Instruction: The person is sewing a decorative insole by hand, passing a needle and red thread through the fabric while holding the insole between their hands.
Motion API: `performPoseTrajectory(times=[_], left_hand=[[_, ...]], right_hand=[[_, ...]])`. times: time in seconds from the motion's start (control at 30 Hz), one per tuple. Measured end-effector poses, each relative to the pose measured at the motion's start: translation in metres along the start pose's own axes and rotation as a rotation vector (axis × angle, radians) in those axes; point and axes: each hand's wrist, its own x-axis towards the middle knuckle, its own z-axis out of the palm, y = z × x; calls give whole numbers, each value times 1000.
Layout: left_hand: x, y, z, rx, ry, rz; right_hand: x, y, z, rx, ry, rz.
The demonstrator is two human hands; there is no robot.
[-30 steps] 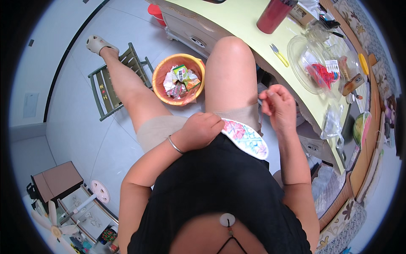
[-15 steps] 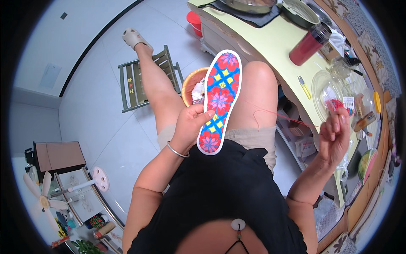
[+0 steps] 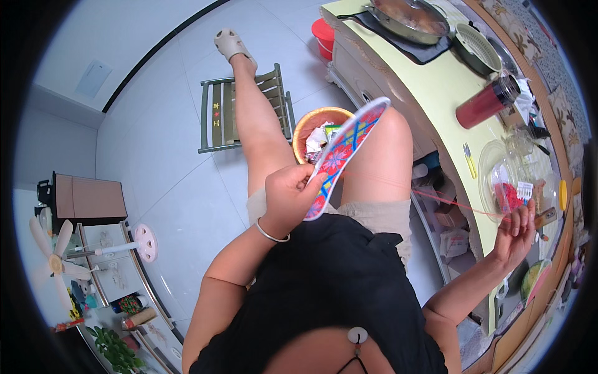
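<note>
My left hand (image 3: pixel 288 194) grips a shoe insole (image 3: pixel 344 156) near its heel end, thumb on the patterned face. The insole is covered in red, blue, yellow and pink stitched motifs and has a white rim. It stands tilted, nearly edge-on, above my lap. From it a thin red thread (image 3: pixel 451 201) runs taut to my right hand (image 3: pixel 516 235), held out over the table's near edge. The fingers there are pinched together on the thread's end; whether a needle is among them cannot be made out. Just beyond those fingers lies a bundle of red thread (image 3: pixel 507 197).
On the yellow-green table (image 3: pixel 430 81) stand a lidded pan (image 3: pixel 411 19), a green strainer (image 3: pixel 478 50), a dark red flask (image 3: pixel 488 103), yellow-handled snips (image 3: pixel 469 161) and a clear plate (image 3: pixel 488 177). A wooden bin (image 3: pixel 304 132), a folding stool (image 3: pixel 218 118) and a red bucket (image 3: pixel 322 37) sit on the floor.
The insole has turned from face-on to nearly edge-on in my left hand. My right hand has moved a little outward and lower. The whole view has shifted.
</note>
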Motion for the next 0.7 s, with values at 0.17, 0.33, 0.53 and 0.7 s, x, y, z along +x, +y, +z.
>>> performPoseTrajectory(times=[0.17,0.33,0.53,0.7], left_hand=[[-1,12,-17,603,167,646],[-6,21,-28,678,195,736],[-10,15,-35,654,253,804],[-11,9,-34,601,335,888]], right_hand=[[9,36,-36,36,92,197],[10,62,-66,142,210,286],[12,57,-74,108,364,233],[11,48,-82,109,384,201]])
